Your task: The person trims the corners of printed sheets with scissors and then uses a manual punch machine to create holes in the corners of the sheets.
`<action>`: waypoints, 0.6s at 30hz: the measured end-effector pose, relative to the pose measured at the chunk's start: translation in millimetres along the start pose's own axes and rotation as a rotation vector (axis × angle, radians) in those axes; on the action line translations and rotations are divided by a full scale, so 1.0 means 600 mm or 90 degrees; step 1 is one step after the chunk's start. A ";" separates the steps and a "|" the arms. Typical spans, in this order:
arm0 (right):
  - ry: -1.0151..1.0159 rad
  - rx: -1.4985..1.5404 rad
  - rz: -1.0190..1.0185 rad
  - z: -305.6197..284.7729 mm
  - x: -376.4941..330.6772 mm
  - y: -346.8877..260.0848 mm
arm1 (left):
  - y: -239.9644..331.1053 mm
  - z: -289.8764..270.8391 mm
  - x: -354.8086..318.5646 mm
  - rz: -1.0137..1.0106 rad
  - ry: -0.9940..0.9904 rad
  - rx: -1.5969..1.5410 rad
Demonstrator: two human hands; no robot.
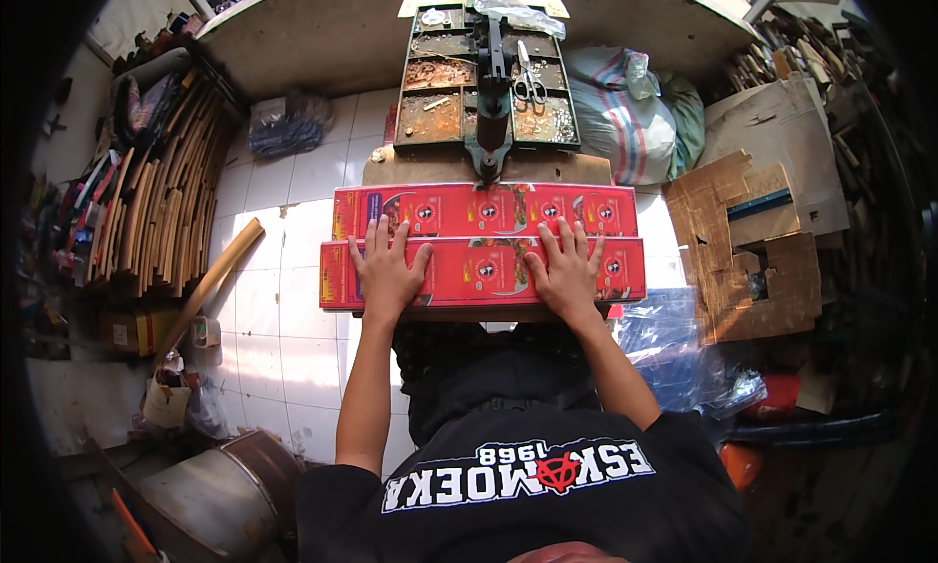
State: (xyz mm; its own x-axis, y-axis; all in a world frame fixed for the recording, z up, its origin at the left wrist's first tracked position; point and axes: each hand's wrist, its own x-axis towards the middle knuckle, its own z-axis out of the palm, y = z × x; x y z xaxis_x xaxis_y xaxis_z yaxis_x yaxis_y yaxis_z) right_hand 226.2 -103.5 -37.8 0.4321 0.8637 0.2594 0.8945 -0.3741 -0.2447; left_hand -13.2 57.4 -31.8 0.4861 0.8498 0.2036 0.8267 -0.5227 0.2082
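Two stacks of long red printed card strips lie side by side across the bench, a near stack (459,282) and a far stack (611,209). My left hand (389,270) lies flat on the left part of the near stack, its fingertips reaching onto the far one. Over the right part, my right hand (567,275) rests the same way, fingers spread. Neither hand grips anything. Just beyond the far stack stands the dark metal post of a bench machine (491,124).
Behind the strips sits a compartment tray (570,145) with small parts, and scissors (530,80) lie in it. A striped white sack (620,114) stands to the right, near cut cardboard (708,231). Stacked cardboard sheets (166,182) and a leaning tube (210,285) are on the left.
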 end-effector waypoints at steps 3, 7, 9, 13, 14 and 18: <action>-0.005 -0.005 -0.006 -0.003 0.000 0.000 | 0.002 -0.002 0.003 -0.003 -0.003 0.004; -0.067 0.012 0.003 -0.016 0.010 0.003 | 0.006 -0.005 0.007 -0.008 -0.016 -0.005; -0.065 0.016 0.009 -0.037 0.027 -0.004 | 0.009 -0.012 0.009 -0.011 -0.025 -0.010; -0.059 0.284 0.123 -0.056 0.122 0.039 | 0.010 -0.011 0.014 -0.014 -0.034 -0.019; 0.002 0.293 0.095 -0.037 0.151 0.065 | 0.010 -0.012 0.016 -0.016 -0.037 -0.019; 0.048 0.289 0.119 -0.031 0.290 0.117 | 0.014 -0.014 0.023 -0.016 -0.049 -0.017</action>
State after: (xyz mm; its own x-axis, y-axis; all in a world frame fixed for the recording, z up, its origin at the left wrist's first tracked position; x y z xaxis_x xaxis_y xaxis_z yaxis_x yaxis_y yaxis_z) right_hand 366.1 14.2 7.4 0.6018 0.7632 0.2351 0.6688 -0.3208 -0.6706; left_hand -1.9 63.9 -19.2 0.4862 0.8650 0.1238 0.8317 -0.5015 0.2383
